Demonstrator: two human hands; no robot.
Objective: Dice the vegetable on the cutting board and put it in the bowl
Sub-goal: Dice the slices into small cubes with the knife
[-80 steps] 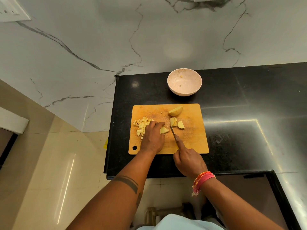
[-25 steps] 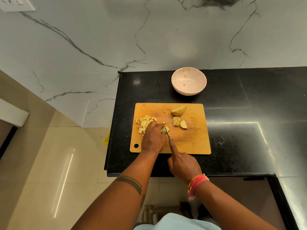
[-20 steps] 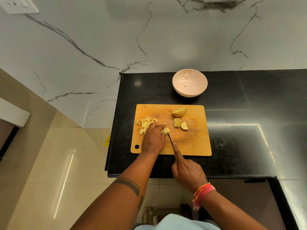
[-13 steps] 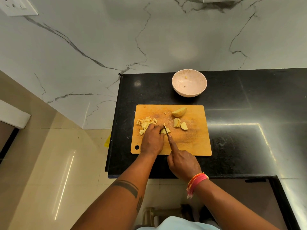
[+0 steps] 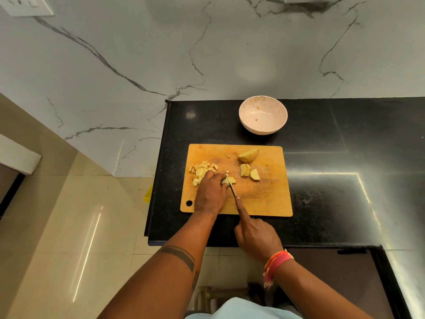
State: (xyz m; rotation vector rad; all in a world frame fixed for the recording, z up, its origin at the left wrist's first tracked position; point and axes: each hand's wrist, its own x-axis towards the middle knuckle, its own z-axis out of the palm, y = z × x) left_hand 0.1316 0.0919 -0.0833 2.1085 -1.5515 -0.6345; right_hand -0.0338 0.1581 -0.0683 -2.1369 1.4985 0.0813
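Diced pile point(image 5: 202, 170): small pale cubes lie by the cutting board's point(image 5: 264, 199) left edge, partly under the left hand's knuckles.
Left hand point(image 5: 211, 192): fingers curled down onto the potato piece point(image 5: 228, 180), pinning it to the board left of centre.
Knife point(image 5: 233, 190): the blade runs from near edge toward far edge, its tip touching the pinned piece on that piece's right side.
Right hand point(image 5: 255, 236): wrapped round the knife handle at the board's near edge, index finger stretched along the blade's spine.
Key relation: the piece lies just ahead and left of the right hand, tight against the left fingertips, so the cut falls close beside them.
Uncut pieces: slices point(image 5: 249, 172) and a wedge point(image 5: 248, 155) wait right of centre.
Bowl point(image 5: 263, 115): beyond the board's far edge on the tabletop point(image 5: 345, 146), holding only scraps.
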